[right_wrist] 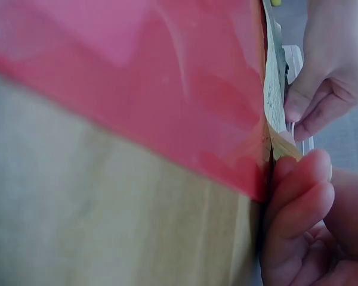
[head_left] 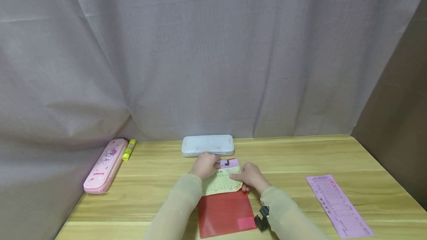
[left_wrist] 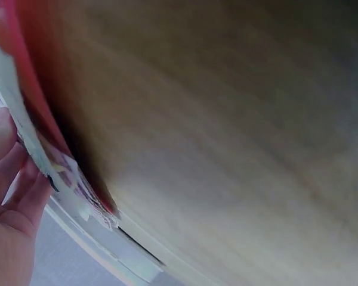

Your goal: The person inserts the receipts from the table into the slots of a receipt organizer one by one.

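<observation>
A red folder (head_left: 227, 212) lies on the wooden table. Across its far half is a stack of paper slips: a yellow printed slip (head_left: 221, 181) on top, a strip of pink paper (head_left: 233, 163) showing beyond it. At the far edge sits a small binder clip (head_left: 227, 163), black with silver wire handles. My left hand (head_left: 205, 166) pinches the clip at its left side, partly hiding it. My right hand (head_left: 251, 177) grips the slip's right edge, thumb on top and fingers beneath; in the right wrist view the slip's corner (right_wrist: 283, 146) bends up at the fingertips.
Just beyond the folder stands a white flat case (head_left: 208, 144). A pink pencil case (head_left: 105, 166) and a yellow glue stick (head_left: 129, 149) lie at the left. On the right is a long pink printed slip (head_left: 339, 206). A grey curtain (head_left: 213, 55) hangs behind the table.
</observation>
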Action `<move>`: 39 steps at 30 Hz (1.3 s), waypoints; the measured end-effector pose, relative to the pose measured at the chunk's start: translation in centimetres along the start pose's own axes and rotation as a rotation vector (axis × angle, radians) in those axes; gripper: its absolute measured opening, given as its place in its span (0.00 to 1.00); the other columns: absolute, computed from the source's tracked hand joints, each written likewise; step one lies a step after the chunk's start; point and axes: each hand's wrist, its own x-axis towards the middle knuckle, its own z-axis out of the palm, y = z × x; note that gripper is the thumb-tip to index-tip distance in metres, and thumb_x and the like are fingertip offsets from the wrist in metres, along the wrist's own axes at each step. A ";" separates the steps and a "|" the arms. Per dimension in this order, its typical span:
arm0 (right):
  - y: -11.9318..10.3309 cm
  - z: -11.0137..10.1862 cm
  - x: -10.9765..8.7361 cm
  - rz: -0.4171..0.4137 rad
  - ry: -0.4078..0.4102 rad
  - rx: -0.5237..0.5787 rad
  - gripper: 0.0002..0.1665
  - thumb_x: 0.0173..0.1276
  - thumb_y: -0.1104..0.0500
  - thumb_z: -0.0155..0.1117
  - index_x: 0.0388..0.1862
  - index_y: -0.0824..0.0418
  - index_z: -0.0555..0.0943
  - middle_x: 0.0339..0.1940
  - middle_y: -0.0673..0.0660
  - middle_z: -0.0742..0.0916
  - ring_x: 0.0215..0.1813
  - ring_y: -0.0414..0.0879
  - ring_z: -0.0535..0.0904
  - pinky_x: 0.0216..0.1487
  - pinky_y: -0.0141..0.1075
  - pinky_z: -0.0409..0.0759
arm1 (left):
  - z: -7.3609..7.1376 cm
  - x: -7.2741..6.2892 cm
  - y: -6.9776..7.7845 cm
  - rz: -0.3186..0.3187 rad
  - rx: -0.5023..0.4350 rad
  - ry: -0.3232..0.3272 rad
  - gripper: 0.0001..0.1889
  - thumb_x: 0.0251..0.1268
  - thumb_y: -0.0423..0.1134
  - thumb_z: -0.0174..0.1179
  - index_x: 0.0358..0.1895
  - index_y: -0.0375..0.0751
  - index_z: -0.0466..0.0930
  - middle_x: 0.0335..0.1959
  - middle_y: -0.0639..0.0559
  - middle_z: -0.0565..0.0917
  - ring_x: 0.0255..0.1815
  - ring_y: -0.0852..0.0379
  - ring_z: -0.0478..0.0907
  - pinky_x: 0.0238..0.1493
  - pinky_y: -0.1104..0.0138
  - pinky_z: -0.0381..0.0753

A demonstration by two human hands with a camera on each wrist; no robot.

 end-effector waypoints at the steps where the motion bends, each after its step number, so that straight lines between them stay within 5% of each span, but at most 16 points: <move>1: 0.0 0.0 0.0 -0.001 0.001 0.000 0.22 0.56 0.53 0.73 0.18 0.60 0.70 0.07 0.52 0.76 0.07 0.37 0.67 0.09 0.25 0.66 | 0.0 0.0 0.0 0.004 0.010 0.005 0.08 0.57 0.41 0.67 0.39 0.46 0.87 0.34 0.55 0.87 0.37 0.58 0.84 0.44 0.66 0.81; 27: -1.1 0.0 0.9 0.126 -0.031 -0.021 0.26 0.60 0.47 0.68 0.12 0.61 0.73 0.04 0.50 0.73 0.06 0.37 0.65 0.08 0.25 0.63 | 0.2 0.3 -0.2 -0.003 0.005 0.022 0.03 0.60 0.38 0.64 0.34 0.47 0.87 0.29 0.56 0.87 0.34 0.56 0.83 0.39 0.64 0.82; 39: -1.1 0.2 1.1 0.102 0.007 -0.057 0.26 0.62 0.45 0.66 0.14 0.61 0.74 0.02 0.49 0.71 0.05 0.36 0.64 0.07 0.25 0.60 | 0.1 0.2 -0.1 0.000 0.006 0.019 0.05 0.58 0.39 0.66 0.37 0.46 0.87 0.31 0.56 0.87 0.36 0.57 0.84 0.42 0.66 0.82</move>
